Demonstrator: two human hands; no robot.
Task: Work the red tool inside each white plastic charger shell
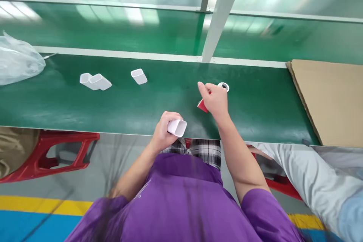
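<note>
My left hand (166,128) is closed around a short white hollow tube (177,127) with a rounded, squarish opening that faces right. It is held at the front edge of the green table. My right hand (214,99) grips what looks like a red tape dispenser (202,106). Its red end shows left of the fingers, and a white ring with a dark centre (224,86) shows beyond the knuckles. Fingers cover the rest. Farther left on the table lie a single white tube (138,76) and two more white tubes (95,82) touching each other.
A clear plastic bag (19,60) rests at the far left, with flat cardboard sheets (329,102) on the right. A pale upright post (222,15) rises behind my right hand. Below are a red stool (56,155) and another person's light sleeve (314,177).
</note>
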